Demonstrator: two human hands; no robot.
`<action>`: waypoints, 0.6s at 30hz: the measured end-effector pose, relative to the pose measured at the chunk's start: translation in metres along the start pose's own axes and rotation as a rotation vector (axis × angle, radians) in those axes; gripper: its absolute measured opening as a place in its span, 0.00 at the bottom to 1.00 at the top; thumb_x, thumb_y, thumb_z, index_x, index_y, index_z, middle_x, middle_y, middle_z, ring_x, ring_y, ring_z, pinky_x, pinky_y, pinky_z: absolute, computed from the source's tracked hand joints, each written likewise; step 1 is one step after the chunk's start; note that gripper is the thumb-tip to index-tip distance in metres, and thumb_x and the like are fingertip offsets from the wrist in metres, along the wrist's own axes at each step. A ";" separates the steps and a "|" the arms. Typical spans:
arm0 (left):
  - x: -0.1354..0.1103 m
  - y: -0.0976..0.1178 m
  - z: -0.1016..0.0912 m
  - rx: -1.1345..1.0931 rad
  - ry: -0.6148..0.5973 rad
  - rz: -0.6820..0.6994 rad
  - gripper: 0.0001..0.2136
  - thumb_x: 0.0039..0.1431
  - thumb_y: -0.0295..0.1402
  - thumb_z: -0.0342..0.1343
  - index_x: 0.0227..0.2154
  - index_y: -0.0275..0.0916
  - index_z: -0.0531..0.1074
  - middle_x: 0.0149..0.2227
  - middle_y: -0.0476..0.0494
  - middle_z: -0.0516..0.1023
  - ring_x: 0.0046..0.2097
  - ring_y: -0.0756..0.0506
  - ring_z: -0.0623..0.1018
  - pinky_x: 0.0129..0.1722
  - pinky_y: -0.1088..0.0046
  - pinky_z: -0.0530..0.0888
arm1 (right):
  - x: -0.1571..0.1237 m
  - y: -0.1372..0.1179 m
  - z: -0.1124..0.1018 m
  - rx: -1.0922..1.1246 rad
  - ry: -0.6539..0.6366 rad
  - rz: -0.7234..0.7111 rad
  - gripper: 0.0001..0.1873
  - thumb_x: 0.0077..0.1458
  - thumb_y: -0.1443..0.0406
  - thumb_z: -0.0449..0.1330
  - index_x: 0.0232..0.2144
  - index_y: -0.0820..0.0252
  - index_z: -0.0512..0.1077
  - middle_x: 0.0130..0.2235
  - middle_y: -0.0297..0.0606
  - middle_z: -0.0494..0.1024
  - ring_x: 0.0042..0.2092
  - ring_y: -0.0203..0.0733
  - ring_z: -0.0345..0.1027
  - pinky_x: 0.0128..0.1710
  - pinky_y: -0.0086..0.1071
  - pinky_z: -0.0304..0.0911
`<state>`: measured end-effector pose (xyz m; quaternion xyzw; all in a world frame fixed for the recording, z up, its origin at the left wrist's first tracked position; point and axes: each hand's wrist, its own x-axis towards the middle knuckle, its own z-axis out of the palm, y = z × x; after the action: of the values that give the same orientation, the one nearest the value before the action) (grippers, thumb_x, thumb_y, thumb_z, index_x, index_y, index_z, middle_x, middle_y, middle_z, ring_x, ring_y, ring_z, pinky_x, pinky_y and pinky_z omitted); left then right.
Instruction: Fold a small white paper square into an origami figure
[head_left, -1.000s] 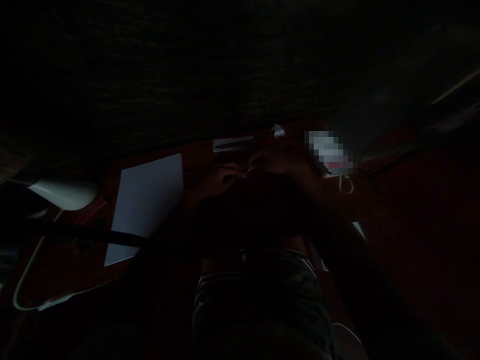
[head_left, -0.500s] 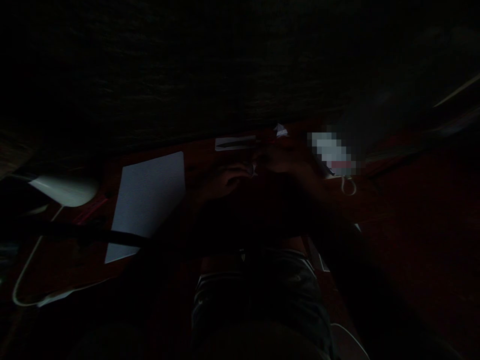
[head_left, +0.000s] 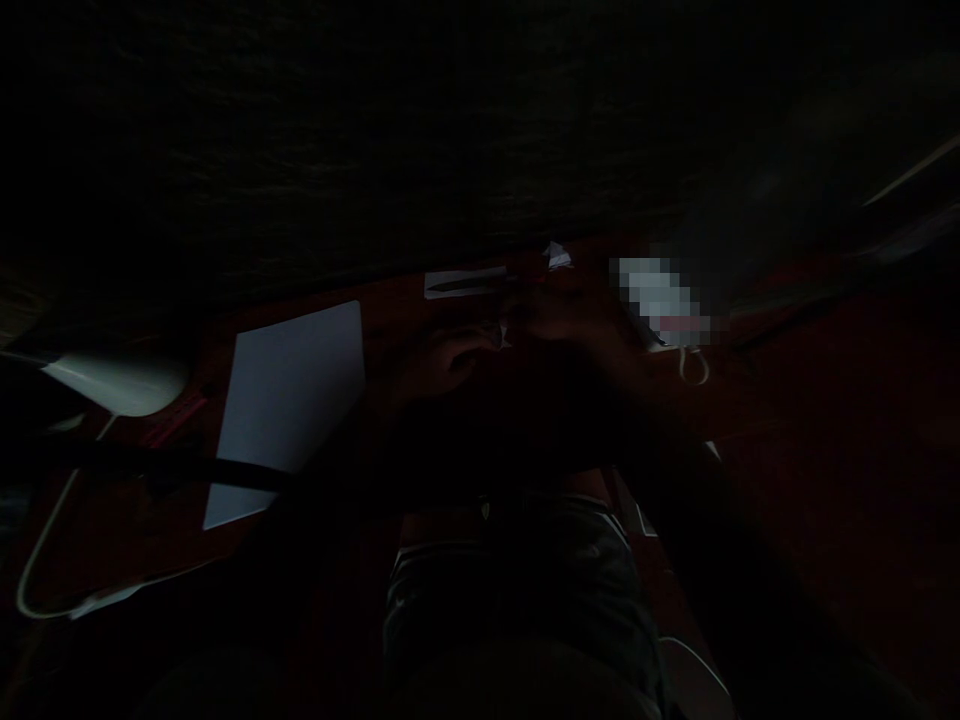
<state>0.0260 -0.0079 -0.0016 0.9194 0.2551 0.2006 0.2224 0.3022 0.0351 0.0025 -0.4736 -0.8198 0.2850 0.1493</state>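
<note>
The scene is very dark. My left hand is over the table with its fingers curled in, closed on a small piece of white paper that looks folded. My right hand meets it from the other side, its fingertips closed at the same paper; most of its fingers are lost in shadow. Just beyond the hands lies a pale strip of paper with a dark pointed blade-like shape on it. A small white folded paper piece sits past my right hand.
To the left lies a large white sheet, a dark bar crossing its lower part. A white lamp-like cone with a cable and a pink strip are farther left. A blurred-out pale object lies at right on the reddish table.
The view has shifted slightly, so objects on the table appear a little farther left. Both hands stay together at the small paper, with hardly any movement.
</note>
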 end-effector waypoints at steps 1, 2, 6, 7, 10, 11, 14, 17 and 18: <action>0.000 0.000 0.000 0.002 0.002 -0.004 0.20 0.72 0.24 0.58 0.60 0.45 0.84 0.65 0.42 0.86 0.68 0.38 0.84 0.74 0.50 0.79 | 0.000 -0.001 -0.001 -0.001 -0.002 0.003 0.11 0.71 0.70 0.64 0.46 0.59 0.88 0.53 0.43 0.91 0.51 0.46 0.83 0.52 0.35 0.73; -0.001 0.000 0.000 0.006 0.002 -0.005 0.19 0.71 0.24 0.58 0.60 0.45 0.84 0.66 0.42 0.86 0.68 0.38 0.84 0.74 0.49 0.78 | -0.001 -0.003 -0.001 -0.006 -0.001 0.009 0.11 0.70 0.70 0.64 0.46 0.58 0.88 0.53 0.43 0.91 0.51 0.46 0.83 0.52 0.35 0.73; 0.000 -0.001 0.000 0.023 -0.010 0.010 0.19 0.70 0.23 0.58 0.57 0.45 0.86 0.66 0.41 0.85 0.69 0.37 0.83 0.74 0.49 0.78 | -0.004 -0.014 -0.003 -0.050 0.002 0.047 0.13 0.71 0.71 0.63 0.46 0.59 0.89 0.54 0.45 0.91 0.51 0.47 0.84 0.52 0.35 0.73; 0.000 -0.001 0.000 0.029 -0.010 0.007 0.20 0.70 0.23 0.58 0.57 0.46 0.86 0.66 0.41 0.84 0.68 0.37 0.83 0.74 0.49 0.78 | -0.005 -0.018 -0.004 -0.060 -0.005 0.061 0.14 0.71 0.72 0.62 0.46 0.59 0.89 0.53 0.45 0.91 0.51 0.47 0.84 0.52 0.35 0.73; 0.001 -0.001 0.000 0.023 -0.005 0.013 0.21 0.69 0.23 0.59 0.57 0.48 0.87 0.66 0.42 0.84 0.68 0.37 0.82 0.74 0.48 0.77 | -0.009 -0.032 -0.008 -0.115 -0.020 0.129 0.14 0.72 0.71 0.61 0.47 0.61 0.88 0.54 0.46 0.91 0.52 0.48 0.84 0.53 0.35 0.73; 0.002 0.000 0.000 0.016 -0.005 0.020 0.21 0.69 0.22 0.58 0.57 0.48 0.87 0.66 0.42 0.84 0.69 0.37 0.82 0.75 0.48 0.77 | -0.010 -0.037 -0.008 -0.138 -0.027 0.146 0.14 0.73 0.71 0.61 0.48 0.61 0.88 0.55 0.47 0.91 0.52 0.48 0.84 0.53 0.35 0.73; 0.002 0.000 -0.001 0.009 -0.011 0.038 0.22 0.69 0.22 0.57 0.57 0.48 0.87 0.66 0.42 0.83 0.69 0.37 0.82 0.74 0.49 0.77 | -0.011 -0.047 -0.009 -0.174 -0.047 0.187 0.16 0.74 0.72 0.59 0.48 0.62 0.88 0.57 0.49 0.90 0.55 0.50 0.84 0.54 0.36 0.74; 0.003 0.000 -0.002 0.024 -0.023 0.039 0.22 0.69 0.22 0.57 0.58 0.47 0.87 0.65 0.42 0.83 0.67 0.38 0.83 0.73 0.50 0.78 | -0.009 -0.048 -0.006 -0.191 -0.041 0.197 0.17 0.72 0.73 0.58 0.48 0.60 0.88 0.58 0.49 0.90 0.57 0.52 0.85 0.55 0.38 0.75; 0.003 0.000 -0.002 0.026 -0.028 0.037 0.22 0.69 0.22 0.57 0.58 0.47 0.87 0.65 0.42 0.84 0.67 0.38 0.83 0.73 0.50 0.78 | -0.007 -0.046 -0.004 -0.199 -0.032 0.187 0.17 0.72 0.73 0.59 0.47 0.60 0.88 0.57 0.50 0.90 0.56 0.54 0.85 0.55 0.39 0.76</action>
<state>0.0273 -0.0055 0.0002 0.9294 0.2375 0.1886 0.2102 0.2761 0.0121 0.0343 -0.5559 -0.7986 0.2225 0.0615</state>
